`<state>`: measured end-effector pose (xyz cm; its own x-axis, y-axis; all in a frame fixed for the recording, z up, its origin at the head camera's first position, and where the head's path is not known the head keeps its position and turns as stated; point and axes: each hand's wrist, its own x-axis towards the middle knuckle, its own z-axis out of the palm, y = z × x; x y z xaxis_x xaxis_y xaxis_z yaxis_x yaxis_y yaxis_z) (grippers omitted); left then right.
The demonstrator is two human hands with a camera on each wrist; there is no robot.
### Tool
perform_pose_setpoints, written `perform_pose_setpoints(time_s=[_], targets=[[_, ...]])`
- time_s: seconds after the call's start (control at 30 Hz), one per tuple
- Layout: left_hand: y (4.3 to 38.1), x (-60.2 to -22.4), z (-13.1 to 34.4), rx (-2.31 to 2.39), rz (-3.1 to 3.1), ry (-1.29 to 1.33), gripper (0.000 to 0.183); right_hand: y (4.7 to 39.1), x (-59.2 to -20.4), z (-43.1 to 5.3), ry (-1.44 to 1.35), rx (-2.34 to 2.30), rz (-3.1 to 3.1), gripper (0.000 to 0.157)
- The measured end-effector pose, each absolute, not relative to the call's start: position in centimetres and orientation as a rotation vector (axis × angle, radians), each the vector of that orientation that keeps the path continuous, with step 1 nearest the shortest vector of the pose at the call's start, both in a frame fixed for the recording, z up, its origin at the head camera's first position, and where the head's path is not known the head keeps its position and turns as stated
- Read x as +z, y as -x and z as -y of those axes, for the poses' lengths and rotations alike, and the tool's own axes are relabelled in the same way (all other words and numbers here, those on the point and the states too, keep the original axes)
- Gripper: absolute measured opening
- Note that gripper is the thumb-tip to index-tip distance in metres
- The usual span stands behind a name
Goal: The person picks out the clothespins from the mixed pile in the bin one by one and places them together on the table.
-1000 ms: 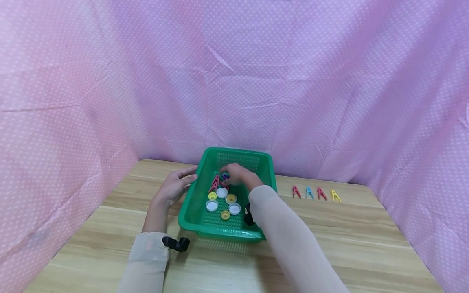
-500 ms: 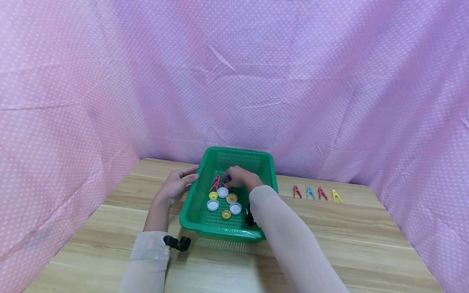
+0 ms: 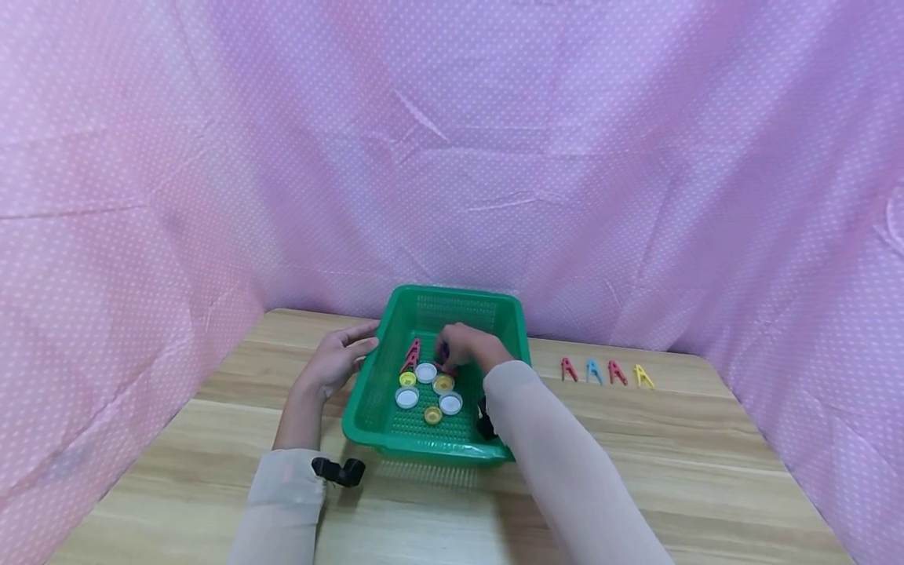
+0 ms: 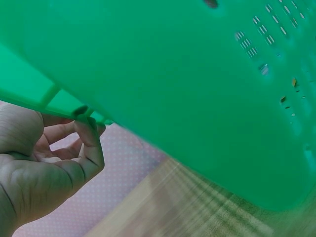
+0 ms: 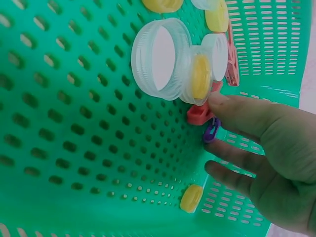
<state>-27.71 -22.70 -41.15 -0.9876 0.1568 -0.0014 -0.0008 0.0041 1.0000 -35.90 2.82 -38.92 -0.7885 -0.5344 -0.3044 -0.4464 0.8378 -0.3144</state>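
Note:
In the head view my left hand (image 3: pixel 335 362) pinches the side rim of a green plastic basket (image 3: pixel 358 408); the left wrist view shows its fingers curled at the rim. My right hand (image 3: pixel 468 345) reaches inside the basket. Its fingers pinch a small purple clothespin (image 5: pixel 212 130), mostly hidden in the head view. A red clothespin (image 5: pixel 198 114) lies against it by the thumb tip. Another red clothespin (image 3: pixel 411 355) rests along the basket's left wall. Among several caps nearby are a white one (image 3: pixel 426 373) and a clear one with a yellow centre (image 3: pixel 443 384).
On the wooden table (image 3: pixel 678 455), right of the basket, stand in a row a red clothespin (image 3: pixel 568 369), a blue one (image 3: pixel 594 371), another red one (image 3: pixel 617 373) and a yellow one (image 3: pixel 643 377). Pink dotted cloth (image 3: pixel 452 157) hangs behind the table.
Inside the basket, my right hand has shifted slightly right and nearer, and the purple and red clothespins have moved with it. My left hand keeps its place on the rim.

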Motion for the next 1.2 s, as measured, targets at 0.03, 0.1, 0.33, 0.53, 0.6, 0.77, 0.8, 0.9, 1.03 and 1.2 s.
perform_pose_setpoints(time_s=[0.03, 0.1, 0.33, 0.53, 0.6, 0.77, 0.8, 0.9, 1.03, 1.2], targets=[[27.7, -41.2, 22.7, 2.137, -2.139, -0.161, 0.048, 35.8, -38.9, -2.9, 0.731, -0.315, -2.627, 0.028], [27.7, -41.3, 22.7, 2.136, -2.138, -0.156, 0.048, 35.6, -38.7, -3.0, 0.73, -0.299, -2.623, 0.028], [27.8, -41.2, 22.6, 2.154, -2.13, -0.169, 0.048, 35.6, -38.6, -3.5, 0.73, -0.346, -2.626, 0.031], [27.7, -41.2, 22.6, 2.153, -2.127, -0.164, 0.049, 36.0, -38.9, -3.9, 0.721, -0.397, -2.637, 0.03], [27.7, -41.2, 22.6, 2.154, -2.129, -0.16, 0.049, 36.1, -38.9, -4.0, 0.71, -0.415, -2.645, 0.031], [27.7, -41.2, 22.6, 2.148, -2.132, -0.154, 0.048, 36.3, -39.1, -4.1, 0.696, -0.405, -2.642, 0.034], [27.7, -41.2, 22.6, 2.145, -2.135, -0.154, 0.048, 36.3, -39.1, -4.1, 0.689, -0.402, -2.64, 0.034], [27.7, -41.3, 22.6, 2.142, -2.14, -0.152, 0.048, 36.4, -39.3, -4.1, 0.669, -0.409, -2.632, 0.034], [27.7, -41.3, 22.6, 2.148, -2.141, -0.148, 0.047, 36.5, -39.5, -4.1, 0.658, -0.417, -2.638, 0.031], [27.6, -41.2, 22.4, 2.159, -2.134, -0.143, 0.047, 36.6, -39.7, -4.1, 0.665, -0.432, -2.642, 0.031]])
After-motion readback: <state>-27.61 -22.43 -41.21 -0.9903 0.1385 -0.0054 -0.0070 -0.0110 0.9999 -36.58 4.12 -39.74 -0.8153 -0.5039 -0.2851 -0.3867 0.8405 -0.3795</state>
